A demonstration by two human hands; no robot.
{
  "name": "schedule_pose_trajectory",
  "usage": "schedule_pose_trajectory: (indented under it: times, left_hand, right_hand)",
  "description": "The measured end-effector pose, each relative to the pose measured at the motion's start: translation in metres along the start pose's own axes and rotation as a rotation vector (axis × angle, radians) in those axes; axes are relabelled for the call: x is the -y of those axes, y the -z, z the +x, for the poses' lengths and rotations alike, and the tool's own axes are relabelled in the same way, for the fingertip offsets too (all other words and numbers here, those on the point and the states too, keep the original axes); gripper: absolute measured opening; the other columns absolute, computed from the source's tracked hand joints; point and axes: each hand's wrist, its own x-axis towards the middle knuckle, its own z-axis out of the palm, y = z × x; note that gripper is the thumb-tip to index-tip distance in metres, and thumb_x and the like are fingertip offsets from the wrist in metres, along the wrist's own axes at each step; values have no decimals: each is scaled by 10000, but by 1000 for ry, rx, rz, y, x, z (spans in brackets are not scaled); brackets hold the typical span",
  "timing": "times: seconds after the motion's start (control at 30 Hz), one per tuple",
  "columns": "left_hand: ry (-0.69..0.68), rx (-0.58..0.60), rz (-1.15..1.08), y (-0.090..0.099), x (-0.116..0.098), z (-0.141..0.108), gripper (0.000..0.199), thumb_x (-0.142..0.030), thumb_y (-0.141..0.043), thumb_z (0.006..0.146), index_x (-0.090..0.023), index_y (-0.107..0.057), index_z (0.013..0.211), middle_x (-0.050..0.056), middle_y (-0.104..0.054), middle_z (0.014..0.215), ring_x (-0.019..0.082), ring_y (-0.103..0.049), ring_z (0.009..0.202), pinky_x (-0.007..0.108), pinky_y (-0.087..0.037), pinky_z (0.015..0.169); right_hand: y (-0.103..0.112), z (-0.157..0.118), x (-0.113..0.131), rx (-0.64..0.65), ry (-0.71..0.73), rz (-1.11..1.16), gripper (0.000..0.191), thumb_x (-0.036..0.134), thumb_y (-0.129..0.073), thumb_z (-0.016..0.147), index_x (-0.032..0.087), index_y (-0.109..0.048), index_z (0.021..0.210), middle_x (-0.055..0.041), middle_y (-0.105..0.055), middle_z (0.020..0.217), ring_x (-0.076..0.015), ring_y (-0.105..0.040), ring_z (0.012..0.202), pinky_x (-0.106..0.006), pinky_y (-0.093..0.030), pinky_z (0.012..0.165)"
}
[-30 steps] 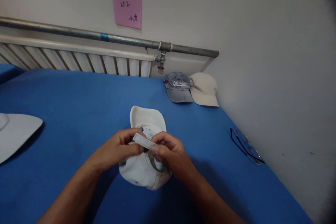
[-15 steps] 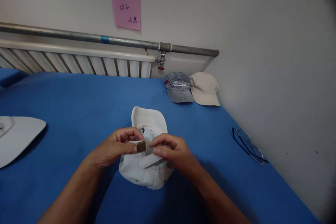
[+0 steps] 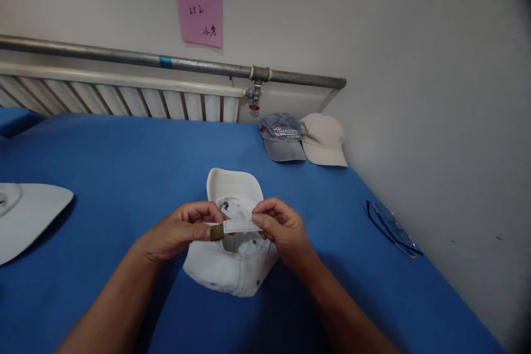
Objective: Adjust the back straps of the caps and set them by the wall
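Note:
A white cap (image 3: 234,265) lies upside down on the blue table (image 3: 124,160), its brim pointing away from me. My left hand (image 3: 178,229) pinches the brass buckle (image 3: 216,232) at the cap's back opening. My right hand (image 3: 282,227) pinches the white adjusting strap (image 3: 240,226), which runs level between the two hands into the buckle. Both hands hover just over the cap's rear edge.
A grey cap (image 3: 282,137) and a beige cap (image 3: 323,141) sit at the far right by the wall. Glasses (image 3: 392,229) lie near the right edge. A white brimmed hat (image 3: 29,215) is at the left. A radiator (image 3: 124,97) and pipe (image 3: 166,61) run along the back.
The strap hung loose below the buckle half a second ago; now my right hand has drawn it level and taut to the right of the buckle. The cap has tipped slightly.

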Motion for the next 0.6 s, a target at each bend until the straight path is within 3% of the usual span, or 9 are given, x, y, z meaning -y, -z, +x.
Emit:
schedule_pose_trajectory:
  times: [0.2, 0.37, 0.47, 0.6]
  left_hand:
    - [-20, 31, -45, 3, 3, 1, 153, -279, -796, 721, -174, -713, 794, 32, -702, 898, 146, -621, 774, 244, -445, 707]
    - [10, -5, 69, -4, -1, 0, 139, -271, -794, 735, -169, -717, 791, 27, -698, 890, 128, -606, 785, 234, -439, 735]
    - [65, -37, 172, -10, -5, -2, 135, -288, -767, 778, -170, -711, 813, 6, -673, 790, 110, -584, 739, 223, -428, 709]
    - [126, -60, 254, -15, -7, -2, 193, -345, -762, 785, -170, -701, 841, 7, -675, 807, 117, -583, 742, 240, -437, 712]
  right_hand:
    - [-2, 0, 0, -67, 104, -108, 119, 299, -715, 735, 201, -646, 738, 38, -538, 627, -103, -464, 579, -238, -351, 536]
    - [0, -1, 0, 7, 163, -277, 80, 276, -673, 777, 202, -648, 757, 25, -597, 675, -115, -523, 623, -250, -401, 597]
    - [-1, -3, 2, 78, 299, -504, 63, 220, -618, 820, 201, -653, 772, 10, -637, 714, -127, -566, 660, -259, -424, 633]
    - [-7, -8, 5, 136, 584, -832, 134, 163, -539, 869, 189, -670, 865, -51, -703, 845, -184, -621, 818, -334, -433, 777]
